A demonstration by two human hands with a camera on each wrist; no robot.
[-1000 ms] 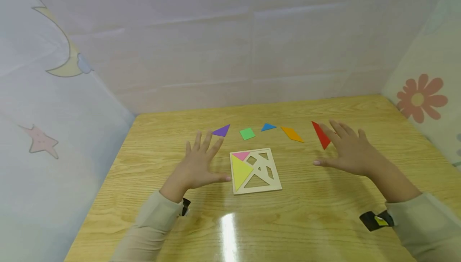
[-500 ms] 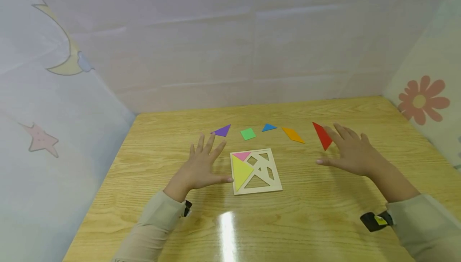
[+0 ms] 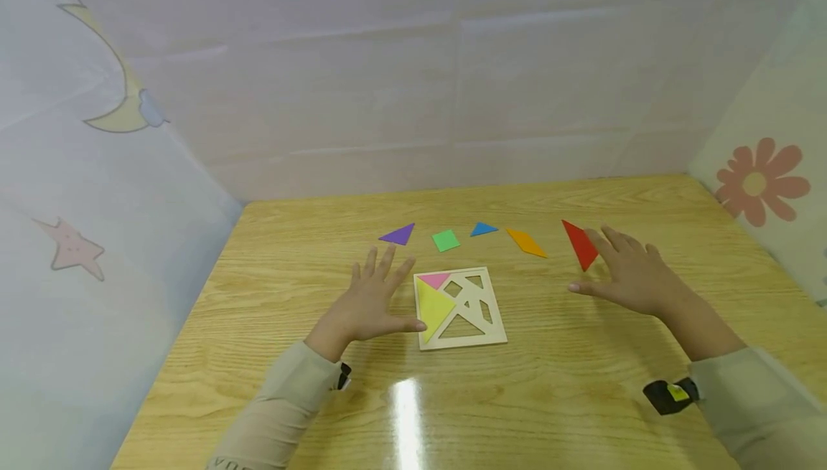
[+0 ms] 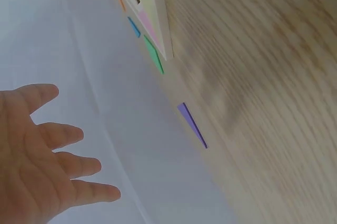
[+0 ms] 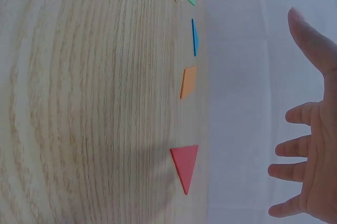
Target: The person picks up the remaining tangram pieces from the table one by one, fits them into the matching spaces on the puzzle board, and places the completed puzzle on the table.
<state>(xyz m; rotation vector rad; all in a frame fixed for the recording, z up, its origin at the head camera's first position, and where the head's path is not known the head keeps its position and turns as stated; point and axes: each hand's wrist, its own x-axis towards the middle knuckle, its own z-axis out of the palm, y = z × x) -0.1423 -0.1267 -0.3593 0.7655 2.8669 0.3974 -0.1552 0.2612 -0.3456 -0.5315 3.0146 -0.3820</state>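
One wooden board (image 3: 496, 332), flat on your counter (image 3: 549, 398). Yellow triangle (image 3: 431, 305): set in the board, long side along its left edge, apex toward its middle. Pink triangle (image 3: 433, 280): set in the board's far left corner. Beyond the board, left to right: purple triangle (image 3: 399, 235), green square (image 3: 446, 241), blue triangle (image 3: 484, 229), orange parallelogram (image 3: 526, 243), long axis slanting near-right. Right of the board: red triangle (image 3: 579, 244), board-facing edge slanting likewise. Your left hand (image 3: 368, 308): fingers spread, holding nothing, thumb above the board's left edge. Your right hand (image 3: 629, 273): raised, right of the board, spread, holding nothing.
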